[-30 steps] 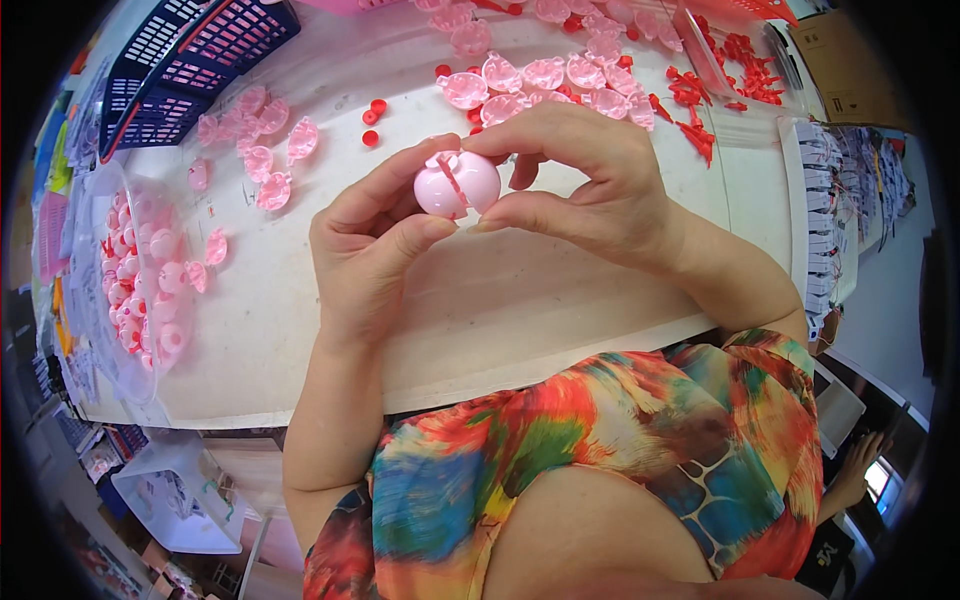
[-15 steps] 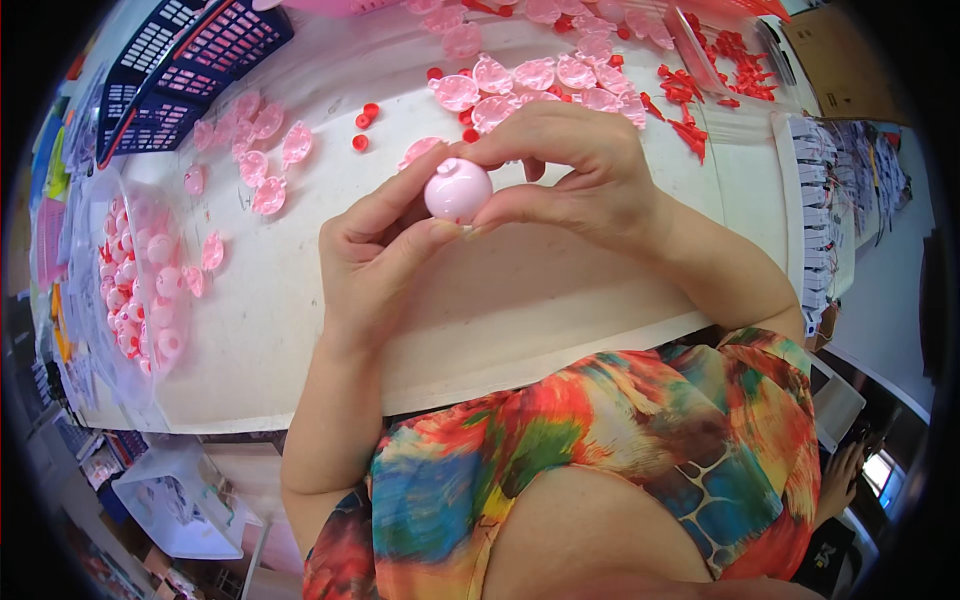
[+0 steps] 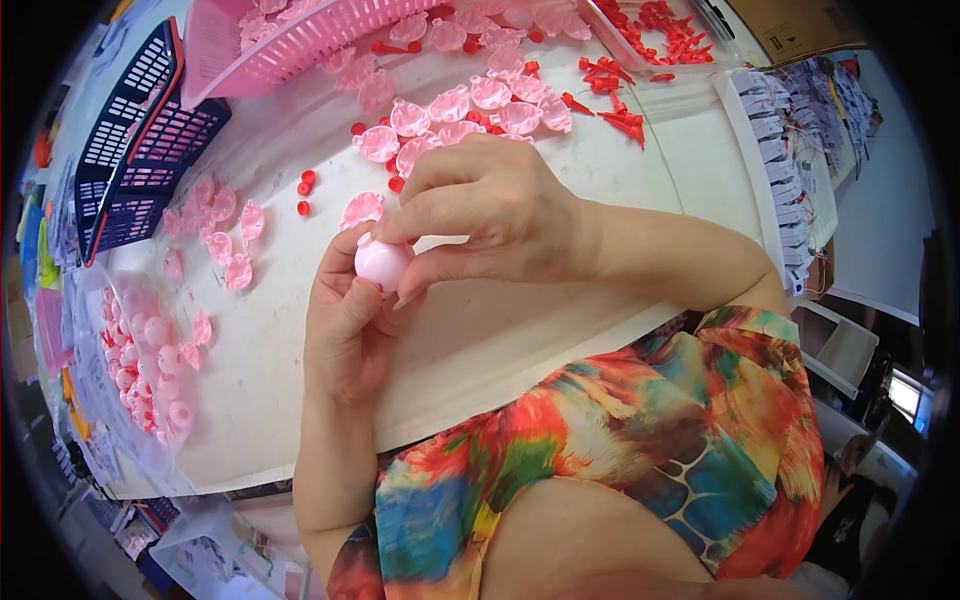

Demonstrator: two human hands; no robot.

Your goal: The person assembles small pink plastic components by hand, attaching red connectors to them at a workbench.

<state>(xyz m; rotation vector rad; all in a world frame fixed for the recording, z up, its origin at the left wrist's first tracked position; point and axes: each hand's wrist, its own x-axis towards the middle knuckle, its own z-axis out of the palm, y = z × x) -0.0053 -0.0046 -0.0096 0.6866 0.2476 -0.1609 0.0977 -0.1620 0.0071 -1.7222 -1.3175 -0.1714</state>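
Observation:
A small glossy pale-pink ball with a short nub on top is pinched between both hands, above the white table. My left hand grips it from the left and below with thumb and fingers. My right hand is closed on its right side, thumb low and fingertips at the top, partly covering the ball. Just beyond the fingers lies a translucent pink shell piece. Farther off, more translucent pink shell pieces are spread out with small red caps among them.
Several red caps and loose pink shells lie left of my hands. A clear bag of pink balls sits far left. Navy basket and pink basket stand behind. Red cone-shaped parts lie near a clear tray at back right.
The view has shifted, so the table things sit lower and more baskets show. My hands and the ball appear farther left and lower; my right hand has turned and curled more over the ball.

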